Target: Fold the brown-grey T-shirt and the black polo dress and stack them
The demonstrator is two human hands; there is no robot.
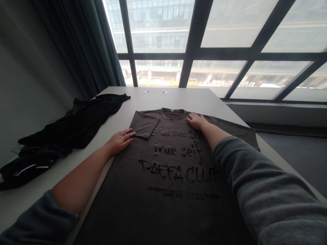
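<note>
A dark grey T-shirt (163,214) with black lettering lies front side up on the white table (189,97), its collar toward the window. The sleeve on the left (144,125) is folded inward over the chest, while the one on the right (235,127) stretches out to the side. My left hand (120,141) rests with fingers spread at the shirt's left edge, fingertips touching the folded sleeve. Flat on the shirt just right of the collar is my right hand (196,120), fingers extended. Part of the lettering is hidden by my right arm.
Black clothing (87,119) lies heaped along the table's left side, with a shiny black item (28,170) nearer me. Two round white fittings (165,92) sit at the far edge. Beyond stand large windows (158,73) and a dark curtain (84,44) at the left.
</note>
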